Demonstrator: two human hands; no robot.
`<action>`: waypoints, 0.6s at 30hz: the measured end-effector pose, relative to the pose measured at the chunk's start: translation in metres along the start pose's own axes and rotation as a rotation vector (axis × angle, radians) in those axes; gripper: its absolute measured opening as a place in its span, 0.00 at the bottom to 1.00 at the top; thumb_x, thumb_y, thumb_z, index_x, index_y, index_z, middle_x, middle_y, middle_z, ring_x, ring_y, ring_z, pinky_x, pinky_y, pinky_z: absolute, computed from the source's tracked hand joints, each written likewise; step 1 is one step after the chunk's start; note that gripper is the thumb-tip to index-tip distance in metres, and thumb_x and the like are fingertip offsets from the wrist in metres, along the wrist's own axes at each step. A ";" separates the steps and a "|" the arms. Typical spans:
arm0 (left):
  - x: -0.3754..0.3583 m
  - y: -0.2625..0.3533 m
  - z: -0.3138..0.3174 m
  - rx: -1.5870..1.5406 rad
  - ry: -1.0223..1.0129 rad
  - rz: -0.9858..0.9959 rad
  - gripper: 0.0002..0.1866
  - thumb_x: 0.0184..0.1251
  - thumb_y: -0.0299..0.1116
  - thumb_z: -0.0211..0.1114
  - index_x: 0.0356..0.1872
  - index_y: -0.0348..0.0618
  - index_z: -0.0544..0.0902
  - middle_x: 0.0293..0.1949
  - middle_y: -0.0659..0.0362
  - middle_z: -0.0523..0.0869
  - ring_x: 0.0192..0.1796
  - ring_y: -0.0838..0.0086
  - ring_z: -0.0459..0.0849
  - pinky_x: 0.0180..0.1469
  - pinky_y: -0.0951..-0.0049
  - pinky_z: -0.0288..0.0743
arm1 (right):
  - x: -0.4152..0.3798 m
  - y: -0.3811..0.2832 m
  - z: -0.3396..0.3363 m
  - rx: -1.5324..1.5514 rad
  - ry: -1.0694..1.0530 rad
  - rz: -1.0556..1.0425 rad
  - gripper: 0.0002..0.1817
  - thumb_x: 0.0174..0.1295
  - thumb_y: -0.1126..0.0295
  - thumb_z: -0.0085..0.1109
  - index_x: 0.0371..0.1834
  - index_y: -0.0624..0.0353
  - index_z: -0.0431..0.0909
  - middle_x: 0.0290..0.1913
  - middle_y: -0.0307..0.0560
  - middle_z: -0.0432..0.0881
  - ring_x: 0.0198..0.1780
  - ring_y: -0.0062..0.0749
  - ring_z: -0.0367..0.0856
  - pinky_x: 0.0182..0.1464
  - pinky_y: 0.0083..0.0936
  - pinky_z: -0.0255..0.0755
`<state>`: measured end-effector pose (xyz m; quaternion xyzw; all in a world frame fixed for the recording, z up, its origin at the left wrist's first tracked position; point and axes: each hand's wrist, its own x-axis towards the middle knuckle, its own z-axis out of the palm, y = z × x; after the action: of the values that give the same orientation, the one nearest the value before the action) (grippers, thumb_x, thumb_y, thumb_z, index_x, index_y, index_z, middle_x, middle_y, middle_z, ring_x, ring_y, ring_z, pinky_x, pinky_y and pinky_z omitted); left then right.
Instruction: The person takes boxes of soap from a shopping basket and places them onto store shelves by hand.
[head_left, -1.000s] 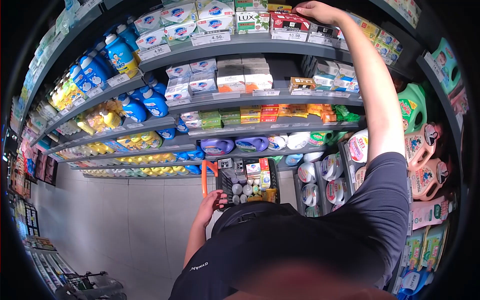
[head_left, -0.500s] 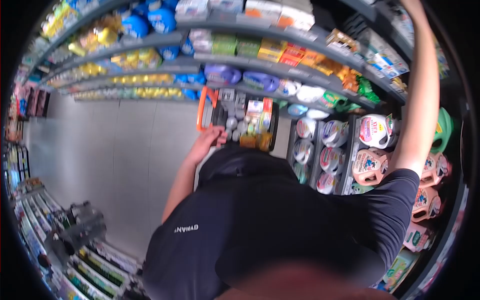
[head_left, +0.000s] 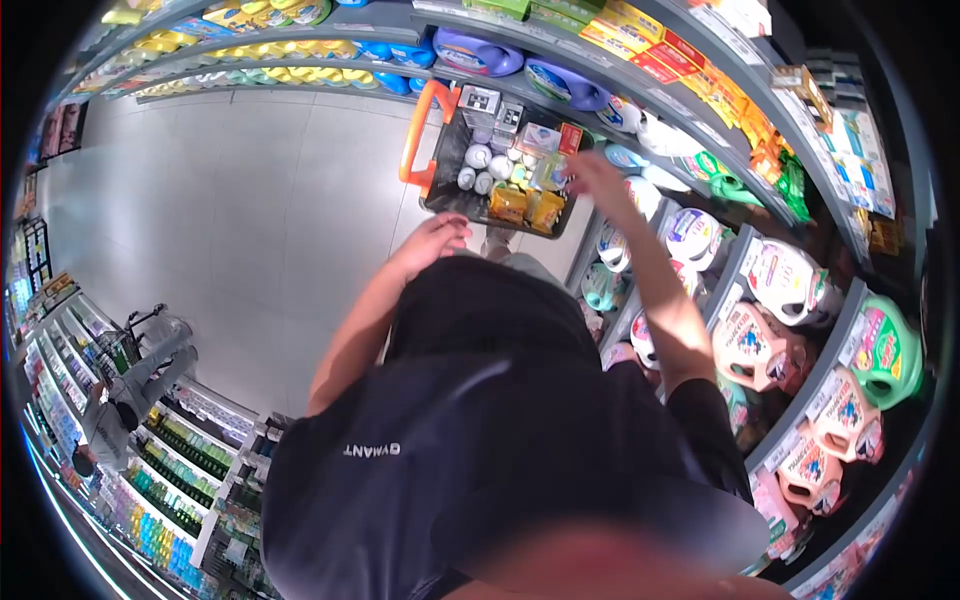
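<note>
A dark shopping basket (head_left: 447,165) with an orange handle (head_left: 411,140) stands in front of my body, full of goods. Inside are white round-topped containers (head_left: 478,156), grey-and-white boxes (head_left: 478,101), yellow packets (head_left: 508,205) and a red box (head_left: 570,139). My left hand (head_left: 437,239) is at the basket's near left edge, fingers loosely extended with nothing in them. Over the basket's right side is my right hand (head_left: 597,178), fingers bent and blurred. Its fingertips overlap a clear, yellowish pack (head_left: 550,172); I cannot tell whether they grip it.
Shelves of purple bottles (head_left: 478,52) and yellow and red boxes (head_left: 668,62) run behind the basket. To the right, close to my arm, are pink jugs (head_left: 752,345), white jugs (head_left: 787,280) and a green jug (head_left: 885,352). A person (head_left: 125,390) is at lower left; grey floor (head_left: 240,220) extends left.
My right arm has come down from the upper shelf at the right to the basket. My left hand has shifted slightly right, and the view has tilted down.
</note>
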<state>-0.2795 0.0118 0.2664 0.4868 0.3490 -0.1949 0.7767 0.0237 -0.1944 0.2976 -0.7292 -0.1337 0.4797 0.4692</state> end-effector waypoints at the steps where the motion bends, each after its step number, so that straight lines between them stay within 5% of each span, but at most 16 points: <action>1: 0.010 -0.006 -0.004 -0.013 -0.014 -0.011 0.21 0.78 0.43 0.56 0.63 0.43 0.76 0.55 0.59 0.84 0.53 0.74 0.83 0.55 0.70 0.76 | 0.006 0.011 0.021 0.181 -0.008 0.183 0.20 0.73 0.57 0.56 0.58 0.61 0.77 0.48 0.47 0.86 0.42 0.30 0.87 0.42 0.28 0.81; 3: 0.002 -0.001 -0.001 0.000 0.049 -0.065 0.20 0.78 0.42 0.55 0.62 0.42 0.77 0.55 0.59 0.85 0.52 0.74 0.83 0.55 0.70 0.75 | 0.035 0.070 0.049 0.309 -0.047 0.246 0.22 0.73 0.58 0.56 0.59 0.64 0.75 0.52 0.52 0.84 0.43 0.37 0.89 0.43 0.28 0.84; 5: 0.001 -0.009 -0.001 -0.071 0.082 -0.099 0.19 0.78 0.40 0.55 0.62 0.42 0.77 0.54 0.58 0.85 0.52 0.74 0.83 0.55 0.70 0.75 | 0.063 0.096 0.078 0.596 -0.101 0.410 0.25 0.72 0.59 0.58 0.64 0.66 0.71 0.61 0.56 0.80 0.55 0.45 0.85 0.58 0.39 0.81; 10: -0.008 -0.062 -0.015 -0.242 0.130 -0.233 0.16 0.78 0.34 0.54 0.61 0.40 0.78 0.51 0.58 0.86 0.51 0.73 0.83 0.55 0.72 0.75 | 0.170 0.164 0.134 0.870 0.068 0.512 0.27 0.74 0.61 0.55 0.70 0.64 0.65 0.72 0.59 0.69 0.62 0.48 0.79 0.66 0.43 0.75; 13: -0.010 -0.068 -0.020 -0.253 0.166 -0.271 0.17 0.78 0.33 0.53 0.61 0.39 0.77 0.51 0.57 0.86 0.52 0.72 0.83 0.55 0.71 0.75 | 0.234 0.164 0.148 0.861 0.209 0.420 0.29 0.65 0.62 0.69 0.63 0.64 0.69 0.69 0.55 0.70 0.57 0.50 0.80 0.56 0.45 0.83; 14: -0.010 -0.071 -0.023 -0.257 0.165 -0.284 0.17 0.78 0.33 0.53 0.61 0.39 0.77 0.52 0.57 0.86 0.52 0.72 0.83 0.55 0.71 0.75 | 0.253 0.163 0.147 0.817 0.214 0.391 0.37 0.64 0.59 0.72 0.70 0.61 0.63 0.65 0.58 0.69 0.56 0.52 0.81 0.59 0.44 0.82; 18: -0.013 -0.076 -0.036 -0.274 0.159 -0.304 0.17 0.78 0.33 0.52 0.61 0.38 0.77 0.52 0.56 0.85 0.52 0.72 0.83 0.55 0.70 0.75 | 0.321 0.150 0.151 0.793 0.382 0.478 0.30 0.62 0.61 0.74 0.60 0.67 0.70 0.63 0.59 0.74 0.51 0.50 0.84 0.50 0.44 0.88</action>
<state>-0.3501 0.0092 0.2184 0.3321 0.5019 -0.2215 0.7673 0.0224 0.0181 -0.0233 -0.5798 0.3178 0.4457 0.6035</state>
